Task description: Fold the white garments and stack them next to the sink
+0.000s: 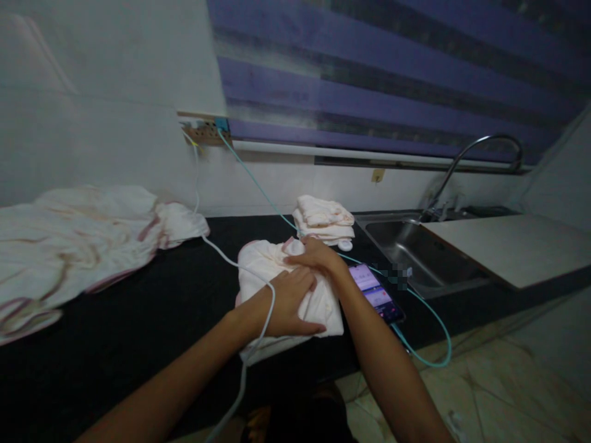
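A white cloth garment (325, 311) with pink edging, folded into a thick pad, lies on the black counter in front of me. My left hand (290, 304) rests on top of it with the palm down and the thumb spread away from the fingers. At its far edge, my right hand (318, 253) has a raised fold of the fabric between thumb and fingers. A white cable (270, 301) passes over my left forearm and the pad's left side. Just behind the pad sits a stack of folded white cloths (324, 216).
Loose white cloth (92, 240) is heaped at the left. A lit phone (375, 292) on a teal cable (446, 344) lies to the right. Beyond are a steel sink (383, 237), a curved faucet (462, 154) and a pale board (512, 243). Power sockets (205, 130) are on the wall.
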The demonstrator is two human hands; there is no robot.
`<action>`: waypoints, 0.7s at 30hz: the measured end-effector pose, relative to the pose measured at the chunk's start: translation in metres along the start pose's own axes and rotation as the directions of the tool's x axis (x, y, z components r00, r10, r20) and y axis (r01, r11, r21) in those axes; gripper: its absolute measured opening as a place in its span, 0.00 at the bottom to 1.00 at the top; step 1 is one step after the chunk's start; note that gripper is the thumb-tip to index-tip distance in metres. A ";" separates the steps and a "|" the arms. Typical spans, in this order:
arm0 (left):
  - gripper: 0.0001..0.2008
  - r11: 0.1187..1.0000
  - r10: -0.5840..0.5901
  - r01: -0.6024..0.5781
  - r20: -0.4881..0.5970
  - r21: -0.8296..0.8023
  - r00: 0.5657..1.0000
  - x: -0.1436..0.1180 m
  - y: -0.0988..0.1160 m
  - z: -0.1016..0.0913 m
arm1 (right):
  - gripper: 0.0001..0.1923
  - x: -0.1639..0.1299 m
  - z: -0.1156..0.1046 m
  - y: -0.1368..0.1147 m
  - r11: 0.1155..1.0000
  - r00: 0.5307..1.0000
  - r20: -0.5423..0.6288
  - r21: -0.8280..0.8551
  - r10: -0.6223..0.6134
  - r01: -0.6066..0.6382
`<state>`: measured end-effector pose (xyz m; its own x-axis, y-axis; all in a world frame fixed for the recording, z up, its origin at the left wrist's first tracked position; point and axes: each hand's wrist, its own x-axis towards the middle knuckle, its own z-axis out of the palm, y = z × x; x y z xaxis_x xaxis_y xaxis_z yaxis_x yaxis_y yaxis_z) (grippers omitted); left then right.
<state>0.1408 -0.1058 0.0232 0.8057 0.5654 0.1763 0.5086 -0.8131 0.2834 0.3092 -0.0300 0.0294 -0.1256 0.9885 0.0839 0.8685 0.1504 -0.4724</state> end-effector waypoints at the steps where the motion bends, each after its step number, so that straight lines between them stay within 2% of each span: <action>1: 0.37 0.998 -0.015 0.015 0.003 0.056 1.000 0.000 0.003 0.000 | 0.32 -0.001 -0.001 0.000 1.000 1.000 -0.011 -0.020 0.003 -0.003; 4: 0.28 0.979 -0.001 -0.013 0.068 0.204 0.998 -0.003 0.007 0.002 | 0.19 -0.002 -0.002 -0.003 0.998 0.998 -0.053 -0.046 0.034 -0.036; 7: 0.18 0.960 0.105 -0.138 0.145 0.245 0.984 -0.005 0.008 0.008 | 0.14 -0.003 -0.001 -0.006 0.993 0.991 -0.101 -0.071 0.085 -0.092; 11: 0.16 0.957 0.257 -0.267 0.098 0.110 0.961 -0.005 0.014 0.009 | 0.17 -0.004 0.000 -0.006 0.982 0.974 -0.173 -0.092 0.149 -0.167; 14: 0.16 0.951 0.304 -0.302 0.021 -0.059 0.952 -0.004 0.020 0.002 | 0.21 -0.008 -0.003 -0.005 0.976 0.961 -0.215 -0.092 0.173 -0.196; 16: 0.16 0.955 0.277 -0.279 -0.027 -0.100 0.960 -0.003 0.019 -0.003 | 0.22 -0.011 -0.008 -0.007 0.976 0.957 -0.230 -0.089 0.175 -0.200; 18: 0.17 0.979 0.196 -0.200 -0.079 -0.043 0.977 -0.001 0.010 -0.007 | 0.23 -0.015 -0.014 -0.014 0.979 0.950 -0.268 -0.083 0.160 -0.188; 21: 0.18 0.996 0.059 -0.046 -0.180 0.076 0.982 0.003 -0.020 -0.006 | 0.27 -0.022 -0.016 -0.034 0.993 0.911 -0.408 -0.074 0.058 -0.096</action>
<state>0.1313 -0.0870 0.0234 0.7665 0.5320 0.3598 0.4925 -0.8465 0.2025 0.2904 -0.0570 0.0575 0.1315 0.9037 0.4075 0.9098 0.0533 -0.4116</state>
